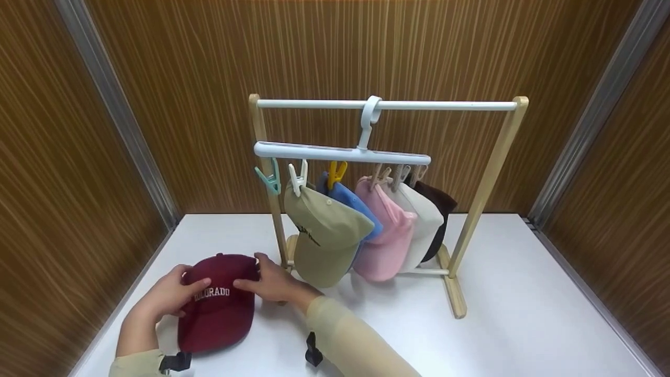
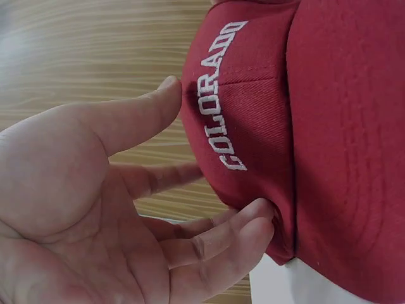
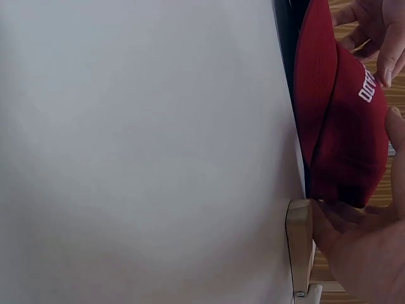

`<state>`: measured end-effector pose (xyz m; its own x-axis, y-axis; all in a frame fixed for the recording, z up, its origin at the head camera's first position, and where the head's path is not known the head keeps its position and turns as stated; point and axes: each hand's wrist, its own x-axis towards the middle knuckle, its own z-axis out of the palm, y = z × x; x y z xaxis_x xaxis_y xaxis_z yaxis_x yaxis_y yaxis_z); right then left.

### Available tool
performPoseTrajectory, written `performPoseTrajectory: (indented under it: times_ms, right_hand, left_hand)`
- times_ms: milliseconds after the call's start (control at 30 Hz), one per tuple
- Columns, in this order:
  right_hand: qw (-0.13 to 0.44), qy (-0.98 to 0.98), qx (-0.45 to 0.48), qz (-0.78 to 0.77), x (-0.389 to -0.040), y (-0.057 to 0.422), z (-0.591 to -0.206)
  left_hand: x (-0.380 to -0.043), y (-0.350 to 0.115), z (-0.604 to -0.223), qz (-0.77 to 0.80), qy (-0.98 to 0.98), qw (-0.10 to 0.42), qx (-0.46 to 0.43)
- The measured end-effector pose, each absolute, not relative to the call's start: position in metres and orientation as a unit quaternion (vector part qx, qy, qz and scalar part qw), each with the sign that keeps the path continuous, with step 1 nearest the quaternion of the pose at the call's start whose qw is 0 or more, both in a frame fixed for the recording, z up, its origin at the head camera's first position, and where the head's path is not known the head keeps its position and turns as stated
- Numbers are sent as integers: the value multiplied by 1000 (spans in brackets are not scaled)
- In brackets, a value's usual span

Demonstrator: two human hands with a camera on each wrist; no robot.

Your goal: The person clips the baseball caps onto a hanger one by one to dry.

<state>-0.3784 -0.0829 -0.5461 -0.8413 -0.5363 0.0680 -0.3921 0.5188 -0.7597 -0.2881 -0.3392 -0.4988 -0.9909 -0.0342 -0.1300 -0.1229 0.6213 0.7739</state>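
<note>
A maroon baseball cap (image 1: 217,324) with white COLORADO lettering is at the front left, its brim towards me. My left hand (image 1: 166,292) holds the cap's left side, thumb over the front of the crown. On the other side, my right hand (image 1: 276,280) grips the crown with its thumb in front and fingers behind. The left wrist view shows the left fingers (image 2: 218,250) bent against the side of the cap (image 2: 354,145), close to the brim seam. In the right wrist view, the right fingers are partly hidden behind the cap (image 3: 354,136).
A wooden rack (image 1: 492,173) with a white top bar stands on the white table (image 1: 539,314). From its clip hanger (image 1: 340,152) hang a khaki cap (image 1: 330,225), blue cap (image 1: 343,195), pink cap (image 1: 384,235), white cap (image 1: 426,214) and dark brown cap (image 1: 442,201). A teal clip (image 1: 271,180) hangs at the left end.
</note>
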Motion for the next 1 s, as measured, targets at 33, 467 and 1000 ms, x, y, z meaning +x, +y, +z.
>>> performPoseTrajectory:
  times_ms: [33,467,1000]
  right_hand:
    - [82,867,-270,-410,-378,-83,-546]
    - [59,866,-252,-428,-380,-86,-544]
    - [75,827,-215,-514,-380,-86,-542]
  left_hand:
    - [-288,-340,-499,433,899,54,-46]
    - [-290,-339,-502,427,901,64,-46]
    - [-295,-344,-504,370,928,-1,-29]
